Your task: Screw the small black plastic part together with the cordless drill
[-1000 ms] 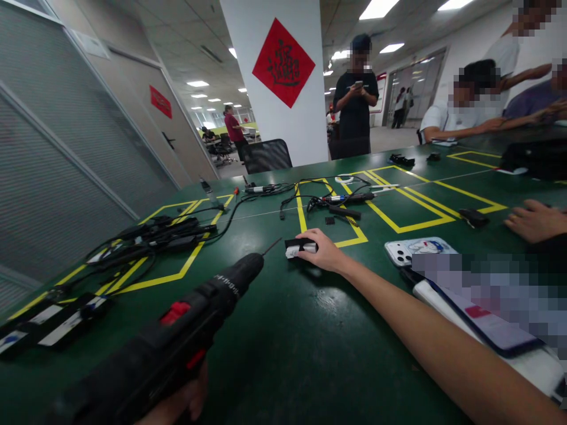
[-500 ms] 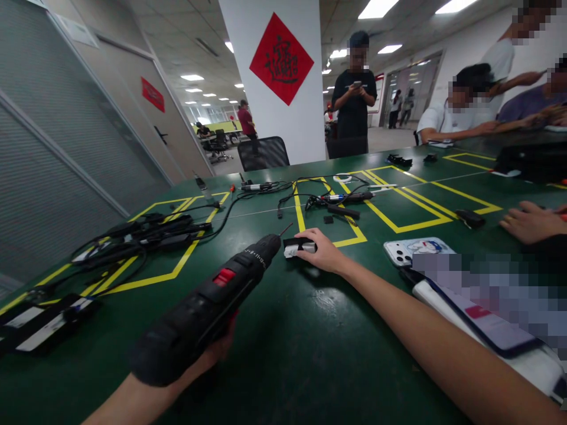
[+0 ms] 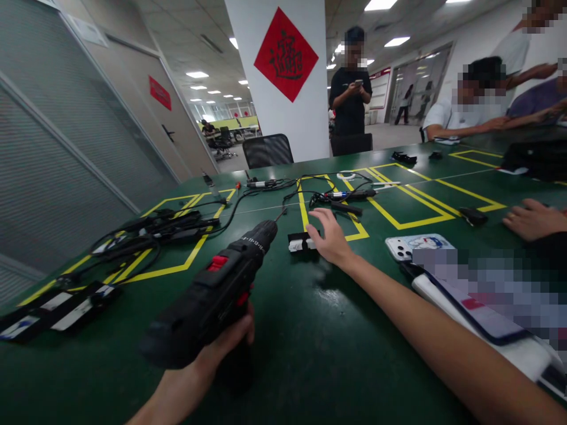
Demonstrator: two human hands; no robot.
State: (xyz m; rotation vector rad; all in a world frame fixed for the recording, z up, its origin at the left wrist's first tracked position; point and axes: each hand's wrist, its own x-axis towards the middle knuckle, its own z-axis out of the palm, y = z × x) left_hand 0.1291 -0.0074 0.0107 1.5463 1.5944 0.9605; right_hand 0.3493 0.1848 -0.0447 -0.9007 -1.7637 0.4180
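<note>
My left hand (image 3: 233,339) is wrapped round the handle of a black cordless drill (image 3: 217,289) with red accents. The drill is tilted, its thin bit (image 3: 279,216) pointing up and away from me over the table. My right hand (image 3: 330,237) hovers at the right end of a small black piece with a white wrapped part (image 3: 302,243). Its fingers are apart and hold nothing; whether they touch that piece I cannot tell. The piece lies on the green table, just right of the drill's chuck.
Tangled black cables and adapters (image 3: 177,227) lie on the left. Black strips with white labels (image 3: 73,313) are nearer. Beyond my right hand is a pen-like electric tool (image 3: 349,195). Phones (image 3: 469,301) lie at right, near another person's hand (image 3: 534,219). Yellow tape (image 3: 425,223) marks the green table (image 3: 305,360).
My right hand has let go of the small black piece and its fingers have spread above it. The drill has shifted slightly, still in my left hand. The view has turned a little left.
</note>
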